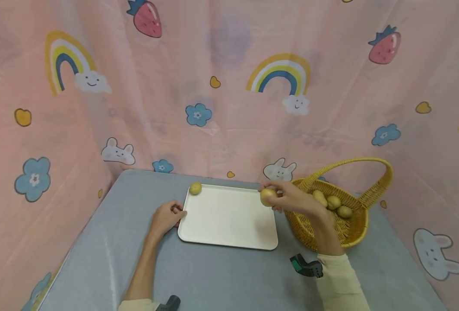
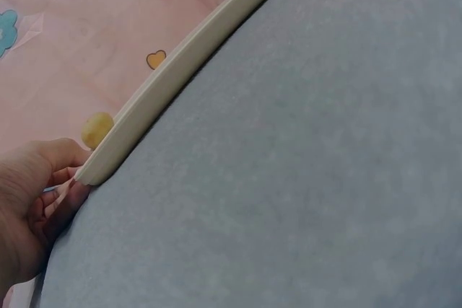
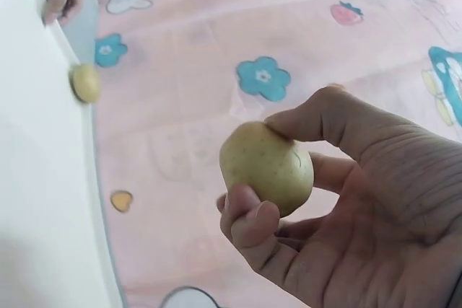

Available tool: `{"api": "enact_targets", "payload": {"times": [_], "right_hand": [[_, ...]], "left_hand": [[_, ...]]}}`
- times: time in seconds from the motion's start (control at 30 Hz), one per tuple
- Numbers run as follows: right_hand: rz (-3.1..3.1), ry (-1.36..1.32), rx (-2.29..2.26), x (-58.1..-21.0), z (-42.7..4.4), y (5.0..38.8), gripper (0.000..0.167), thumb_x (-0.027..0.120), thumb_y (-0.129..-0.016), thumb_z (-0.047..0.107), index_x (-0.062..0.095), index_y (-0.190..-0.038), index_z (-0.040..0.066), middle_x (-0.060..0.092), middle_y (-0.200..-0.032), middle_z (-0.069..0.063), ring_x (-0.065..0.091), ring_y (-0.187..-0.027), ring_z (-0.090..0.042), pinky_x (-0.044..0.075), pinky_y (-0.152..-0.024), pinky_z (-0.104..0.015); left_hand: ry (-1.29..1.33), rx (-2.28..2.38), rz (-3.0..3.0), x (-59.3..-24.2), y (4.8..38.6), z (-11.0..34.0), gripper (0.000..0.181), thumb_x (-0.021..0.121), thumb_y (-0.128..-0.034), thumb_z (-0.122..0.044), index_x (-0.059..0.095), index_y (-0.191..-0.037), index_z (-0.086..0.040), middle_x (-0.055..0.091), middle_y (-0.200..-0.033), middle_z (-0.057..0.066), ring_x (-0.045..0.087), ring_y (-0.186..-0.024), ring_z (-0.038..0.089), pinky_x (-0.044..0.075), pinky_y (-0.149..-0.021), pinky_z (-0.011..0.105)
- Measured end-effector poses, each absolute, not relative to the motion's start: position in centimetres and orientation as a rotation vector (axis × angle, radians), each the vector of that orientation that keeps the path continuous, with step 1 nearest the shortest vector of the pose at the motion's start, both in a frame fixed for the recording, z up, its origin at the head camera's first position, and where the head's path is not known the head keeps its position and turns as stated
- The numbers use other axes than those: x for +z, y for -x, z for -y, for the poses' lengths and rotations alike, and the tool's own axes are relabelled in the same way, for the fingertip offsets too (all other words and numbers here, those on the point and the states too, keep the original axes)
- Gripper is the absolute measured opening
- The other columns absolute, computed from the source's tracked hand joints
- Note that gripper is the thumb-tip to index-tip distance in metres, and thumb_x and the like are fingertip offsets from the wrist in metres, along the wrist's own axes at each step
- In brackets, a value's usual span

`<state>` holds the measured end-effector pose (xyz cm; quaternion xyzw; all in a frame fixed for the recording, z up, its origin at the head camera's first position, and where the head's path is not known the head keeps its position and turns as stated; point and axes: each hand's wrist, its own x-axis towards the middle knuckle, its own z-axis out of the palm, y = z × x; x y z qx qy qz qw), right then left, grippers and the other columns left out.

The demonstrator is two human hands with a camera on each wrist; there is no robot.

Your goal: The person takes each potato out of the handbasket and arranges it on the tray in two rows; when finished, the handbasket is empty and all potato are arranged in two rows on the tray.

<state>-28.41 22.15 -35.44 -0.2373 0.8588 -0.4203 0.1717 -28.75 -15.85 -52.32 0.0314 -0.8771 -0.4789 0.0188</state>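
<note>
A white tray (image 1: 229, 218) lies on the grey table, with one potato (image 1: 195, 188) at its far left corner. My left hand (image 1: 167, 218) grips the tray's left edge, thumb on the rim; the left wrist view shows the fingers (image 2: 61, 171) at the tray's side. Between thumb and fingers my right hand (image 1: 295, 199) holds another potato (image 1: 268, 197) above the tray's far right corner. In the right wrist view that potato (image 3: 267, 167) is pinched clear of any surface.
To the right stands a yellow wicker basket (image 1: 359, 233) with a tall handle and several potatoes (image 1: 333, 202) inside; the right forearm passes over its near left side. A patterned pink curtain (image 1: 229, 142) hangs behind the table.
</note>
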Motion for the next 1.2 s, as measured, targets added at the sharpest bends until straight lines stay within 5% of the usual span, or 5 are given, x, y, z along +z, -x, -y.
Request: {"api": "enact_targets", "payload": {"times": [0.47, 0.67, 1.2], "right_hand": [[-2.456, 0.495, -1.274, -40.7, -13.9, 32.8, 0.049, 0.07, -0.09, 0.003, 0.05, -0.134, -0.005, 0.059, -0.105, -0.018, 0.055, -0.076, -0.018, 0.049, -0.063, -0.025], [-2.615, 0.409, -1.296, -43.7, -11.2, 34.9, 0.045, 0.077, -0.084, 0.001, 0.062, -0.125, -0.004, 0.064, -0.111, -0.023, 0.061, -0.079, -0.018, 0.051, -0.062, -0.021], [-2.746, 0.214, -1.368, -47.3, -8.1, 37.3, 0.052, 0.086, -0.083, 0.01, 0.059, -0.125, -0.003, 0.067, -0.123, -0.027, 0.067, -0.107, -0.036, 0.058, -0.099, -0.048]], "left_hand": [[-0.079, -1.515, 2.7, -52.1, 28.9, 15.8, 0.016, 0.073, -0.0911, -0.015, 0.07, -0.101, -0.002, 0.068, -0.079, 0.007, 0.063, -0.06, 0.01, 0.058, -0.057, 0.026], [-0.076, -1.513, 2.693, -52.3, 28.8, 15.9, 0.015, 0.073, -0.0913, -0.014, 0.07, -0.101, -0.002, 0.068, -0.079, 0.007, 0.063, -0.059, 0.01, 0.058, -0.057, 0.026], [-0.105, -1.547, 2.686, -52.2, 28.7, 15.8, 0.016, 0.075, -0.091, -0.015, 0.071, -0.101, -0.004, 0.066, -0.079, 0.005, 0.063, -0.064, 0.012, 0.059, -0.058, 0.027]]}}
